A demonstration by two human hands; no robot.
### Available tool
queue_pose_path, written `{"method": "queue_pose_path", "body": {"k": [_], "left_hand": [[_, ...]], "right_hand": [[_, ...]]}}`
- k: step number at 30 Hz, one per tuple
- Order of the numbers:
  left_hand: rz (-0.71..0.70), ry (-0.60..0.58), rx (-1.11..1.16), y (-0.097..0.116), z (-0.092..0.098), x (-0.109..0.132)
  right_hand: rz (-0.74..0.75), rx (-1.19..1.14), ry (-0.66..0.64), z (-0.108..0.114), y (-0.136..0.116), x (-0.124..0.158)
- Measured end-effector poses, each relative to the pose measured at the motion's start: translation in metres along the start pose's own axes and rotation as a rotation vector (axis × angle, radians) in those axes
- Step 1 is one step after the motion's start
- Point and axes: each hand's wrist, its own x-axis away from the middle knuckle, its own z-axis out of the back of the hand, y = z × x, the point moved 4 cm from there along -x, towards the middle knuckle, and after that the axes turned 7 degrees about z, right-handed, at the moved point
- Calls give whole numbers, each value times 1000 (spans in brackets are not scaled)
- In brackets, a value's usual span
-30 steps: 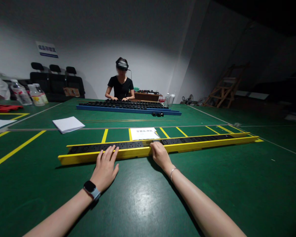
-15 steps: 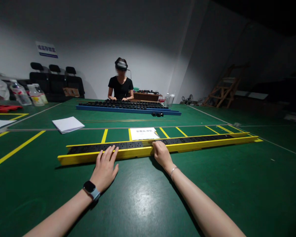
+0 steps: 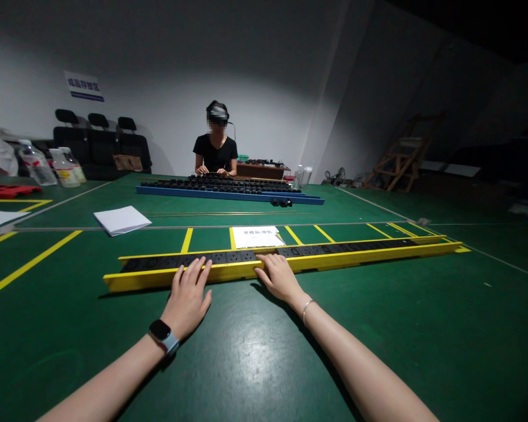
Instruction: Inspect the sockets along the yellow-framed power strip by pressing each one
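A green tabletop (image 3: 246,381) bears the yellow channel rail (image 3: 361,258). On the rail's near wall, the left hand (image 3: 187,305) rests, thumb and fingers apart; the right hand (image 3: 279,278) straddles it mid-rail, whether pinching I cannot tell. Black socket modules (image 3: 219,257) line the rail; skewed pushing could jam one.

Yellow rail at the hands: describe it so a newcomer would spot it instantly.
On the green table, find the white paper sign. Just nearer the camera, a long yellow rail holding black socket modules runs crosswise, with the left hand and right hand at its near edge. Its colour sets it apart from the blue rails farther back.
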Motion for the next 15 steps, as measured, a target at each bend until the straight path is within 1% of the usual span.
{"method": "queue_pose_path", "body": {"k": [3, 6, 11, 15], "left_hand": [[0, 1, -3, 0, 0, 0], [-2, -3, -10, 0, 0, 0], [-1, 6, -7, 1, 2, 0], [-12, 33, 22, 2, 5, -1]], "right_hand": [[-64, 78, 7, -4, 1, -3], [-102, 107, 22, -8, 4, -4], [-109, 87, 48, -9, 9, -5], [-117, 70, 37, -9, 9, -5]]}}
